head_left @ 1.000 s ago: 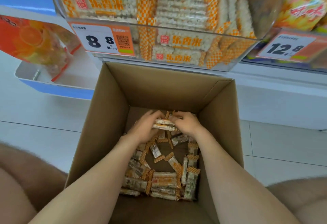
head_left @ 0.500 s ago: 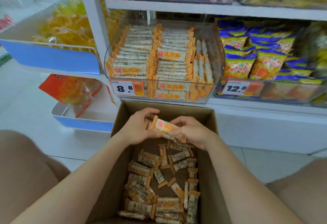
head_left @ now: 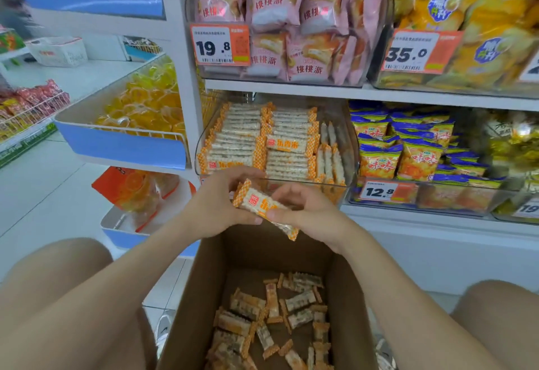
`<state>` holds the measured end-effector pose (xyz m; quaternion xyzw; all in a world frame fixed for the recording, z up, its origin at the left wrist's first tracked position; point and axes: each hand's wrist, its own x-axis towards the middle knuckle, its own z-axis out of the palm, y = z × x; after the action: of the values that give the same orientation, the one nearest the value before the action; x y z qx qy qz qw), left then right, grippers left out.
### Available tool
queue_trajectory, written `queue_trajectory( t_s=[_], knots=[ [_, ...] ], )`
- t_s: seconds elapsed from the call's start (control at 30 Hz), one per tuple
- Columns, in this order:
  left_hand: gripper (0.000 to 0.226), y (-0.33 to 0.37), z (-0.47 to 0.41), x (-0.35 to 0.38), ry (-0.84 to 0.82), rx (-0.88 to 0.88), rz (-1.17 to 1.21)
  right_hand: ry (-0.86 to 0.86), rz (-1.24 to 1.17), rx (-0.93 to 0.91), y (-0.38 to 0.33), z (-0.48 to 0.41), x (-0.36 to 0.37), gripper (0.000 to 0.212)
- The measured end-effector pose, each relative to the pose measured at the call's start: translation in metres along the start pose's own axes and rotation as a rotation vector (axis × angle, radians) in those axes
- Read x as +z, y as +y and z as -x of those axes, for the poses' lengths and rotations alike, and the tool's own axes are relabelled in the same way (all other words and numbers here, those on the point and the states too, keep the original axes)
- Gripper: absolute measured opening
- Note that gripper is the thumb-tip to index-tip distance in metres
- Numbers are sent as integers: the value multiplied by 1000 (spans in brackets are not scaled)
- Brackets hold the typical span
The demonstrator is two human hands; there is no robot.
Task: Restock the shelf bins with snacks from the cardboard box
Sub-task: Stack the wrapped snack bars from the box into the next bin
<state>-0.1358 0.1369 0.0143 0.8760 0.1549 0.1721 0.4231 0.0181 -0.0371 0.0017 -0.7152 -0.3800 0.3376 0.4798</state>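
A cardboard box (head_left: 186, 311) stands on the white tiled floor (head_left: 43, 194) at 6 o'clock; at 12 o'clock, a clear bin (head_left: 306, 182) of rice crackers sits on the white shelf (head_left: 423, 218).

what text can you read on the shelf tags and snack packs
"19.8": top-left orange paper price tag
"35.0": top-right orange paper price tag
"12.8": lower orange paper price tag
"桃桃派": pink plastic snack packets
"味味": yellow-and-blue plastic snack bags
"乐香米": orange-checked clear-wrapped snack bars
Smaller print on the tags: too small to read
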Motion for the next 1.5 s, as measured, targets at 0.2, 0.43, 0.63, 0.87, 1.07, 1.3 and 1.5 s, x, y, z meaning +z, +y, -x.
queue_trajectory(
  t_s=[0.2,0.43,0.63,0.87,1.07,1.3,1.5],
  knots=[
    [89,21,-22,-12,83,55,55,-53,332,-157,-53,-14,-45,50],
    [61,9,-57,-2,234,-13,-474,226,896,-229,-34,-63,-89,61],
    [70,4,-77,9,129,-169,-633,265,1027,-234,-32,-98,-64,56],
    [68,-4,-75,12,97,-160,-736,384,930,-51,-27,-105,-41,55],
    [63,-12,-69,10,88,-82,-771,265,943,-4,-22,-97,-31,69],
    [59,-15,-67,15,133,-121,-829,338,813,-93,-18,-99,-31,65],
    [64,-19,-70,13,97,-136,-846,216,954,-84,-15,-97,-38,77]
  ],
)
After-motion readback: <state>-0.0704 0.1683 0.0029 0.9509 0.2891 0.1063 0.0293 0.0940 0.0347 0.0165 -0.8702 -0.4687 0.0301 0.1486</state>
